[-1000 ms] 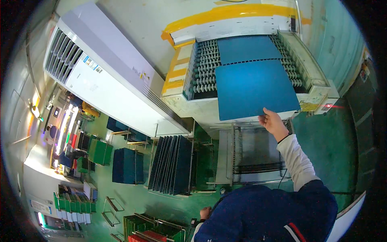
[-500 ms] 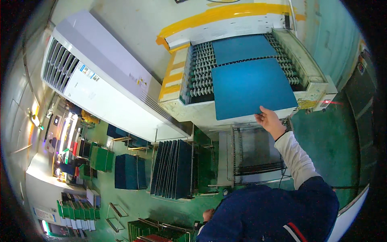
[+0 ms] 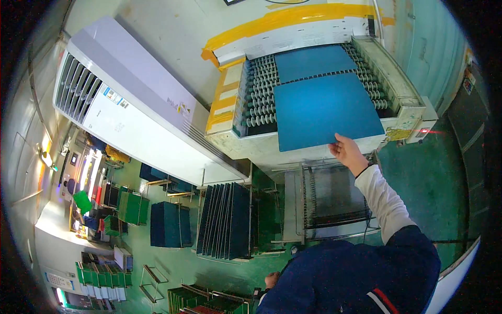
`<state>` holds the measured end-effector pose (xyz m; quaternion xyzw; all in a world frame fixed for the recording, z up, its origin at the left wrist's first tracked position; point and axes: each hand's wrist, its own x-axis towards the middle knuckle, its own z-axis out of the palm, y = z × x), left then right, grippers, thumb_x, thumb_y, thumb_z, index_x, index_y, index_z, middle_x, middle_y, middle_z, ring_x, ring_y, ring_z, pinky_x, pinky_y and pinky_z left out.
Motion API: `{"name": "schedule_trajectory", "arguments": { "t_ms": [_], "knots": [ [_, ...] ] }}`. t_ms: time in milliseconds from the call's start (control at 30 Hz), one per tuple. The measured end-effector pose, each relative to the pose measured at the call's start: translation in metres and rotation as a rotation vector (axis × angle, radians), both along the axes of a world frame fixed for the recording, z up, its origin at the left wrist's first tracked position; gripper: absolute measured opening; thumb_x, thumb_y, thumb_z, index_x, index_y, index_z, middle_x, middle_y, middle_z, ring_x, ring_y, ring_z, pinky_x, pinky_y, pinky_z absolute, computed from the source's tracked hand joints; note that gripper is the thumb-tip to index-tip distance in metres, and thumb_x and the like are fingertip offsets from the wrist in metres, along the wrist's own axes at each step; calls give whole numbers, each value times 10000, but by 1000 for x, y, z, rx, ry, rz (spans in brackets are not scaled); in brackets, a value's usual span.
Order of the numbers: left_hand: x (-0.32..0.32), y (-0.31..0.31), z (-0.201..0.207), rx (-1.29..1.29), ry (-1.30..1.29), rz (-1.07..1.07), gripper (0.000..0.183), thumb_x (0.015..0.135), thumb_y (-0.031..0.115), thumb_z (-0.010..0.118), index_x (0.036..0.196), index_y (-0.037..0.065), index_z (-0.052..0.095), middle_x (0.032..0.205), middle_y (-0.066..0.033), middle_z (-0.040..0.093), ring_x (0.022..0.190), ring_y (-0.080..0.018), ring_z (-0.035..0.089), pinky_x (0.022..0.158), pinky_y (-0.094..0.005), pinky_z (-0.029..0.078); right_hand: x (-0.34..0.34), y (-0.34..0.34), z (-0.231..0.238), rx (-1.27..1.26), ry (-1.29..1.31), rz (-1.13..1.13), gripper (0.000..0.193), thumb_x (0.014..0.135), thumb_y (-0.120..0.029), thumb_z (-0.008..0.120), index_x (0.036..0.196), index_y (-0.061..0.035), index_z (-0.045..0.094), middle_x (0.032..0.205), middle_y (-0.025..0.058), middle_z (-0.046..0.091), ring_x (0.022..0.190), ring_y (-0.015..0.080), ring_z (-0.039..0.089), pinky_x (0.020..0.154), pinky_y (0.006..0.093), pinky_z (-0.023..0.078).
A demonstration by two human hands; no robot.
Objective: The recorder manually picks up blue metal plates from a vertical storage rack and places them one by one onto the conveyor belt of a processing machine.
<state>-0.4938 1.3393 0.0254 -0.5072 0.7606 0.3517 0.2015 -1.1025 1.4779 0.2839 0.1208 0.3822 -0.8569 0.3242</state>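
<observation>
A flat blue board (image 3: 327, 112) lies partly on the roller conveyor (image 3: 260, 99), its near edge overhanging the front of the machine. My right hand (image 3: 345, 150) grips that near edge, thumb on top and the other fingers at the underside, partly hidden. A second blue board (image 3: 315, 63) rests on the rollers just beyond the first, with a narrow gap between them. My left hand (image 3: 272, 280) is low by my body, small in the view and partly covered by my sleeve; its fingers cannot be made out.
A tall white air conditioner (image 3: 141, 115) stands left of the conveyor. A rack of upright dark boards (image 3: 222, 220) is below it, with green boards (image 3: 209, 301) in another rack nearer me. An empty-looking wire rack (image 3: 334, 196) stands under the machine's front. Far left, more racks and workbenches.
The nearer blue board has slid slightly away from me onto the rollers, my right hand moving with it. A green board has come into sight at the far left workbench.
</observation>
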Motion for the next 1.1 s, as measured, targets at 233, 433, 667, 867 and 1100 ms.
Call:
{"name": "schedule_trajectory", "arguments": {
  "t_ms": [233, 433, 667, 867, 1100],
  "knots": [
    [16, -1, -27, -20, -79, -39, 219, 780, 294, 526, 874, 141, 651, 917, -98, 649, 864, -301, 602, 735, -361, 473, -2, -4, 5, 12, 6, 7, 194, 809, -225, 635, 877, -82, 522, 839, 90, 585, 765, 229, 570, 697, 339, 476],
    [13, -4, -15, -215, -10, -449, 231, 756, 280, 549, 946, 169, 621, 923, -98, 643, 829, -296, 605, 710, -379, 487, -7, -4, 4, 14, 21, 16, 190, 803, -212, 636, 885, -86, 520, 835, 89, 585, 755, 222, 572, 679, 338, 483],
    [-8, -4, 4, 0, -152, 1, 272, 754, 297, 574, 893, 85, 675, 844, -108, 667, 741, -260, 627, 679, -348, 479, -8, -7, 9, 16, 21, 4, 185, 802, -186, 629, 894, -79, 511, 831, 95, 583, 748, 223, 574, 677, 340, 487],
    [-15, 5, 22, 49, -50, 198, 354, 724, 275, 631, 906, -27, 658, 793, -85, 670, 731, -177, 620, 687, -308, 477, -11, -8, 9, 8, 29, 16, 178, 807, -180, 619, 891, -65, 512, 822, 99, 588, 745, 222, 578, 673, 339, 488],
    [-6, 7, 13, 25, 64, 229, 341, 740, 286, 609, 927, 6, 664, 849, -85, 675, 750, -171, 628, 705, -279, 485, -15, -10, 5, 11, 44, 16, 196, 820, -219, 599, 859, -56, 496, 810, 123, 584, 757, 236, 570, 640, 353, 476]
  ]
}}
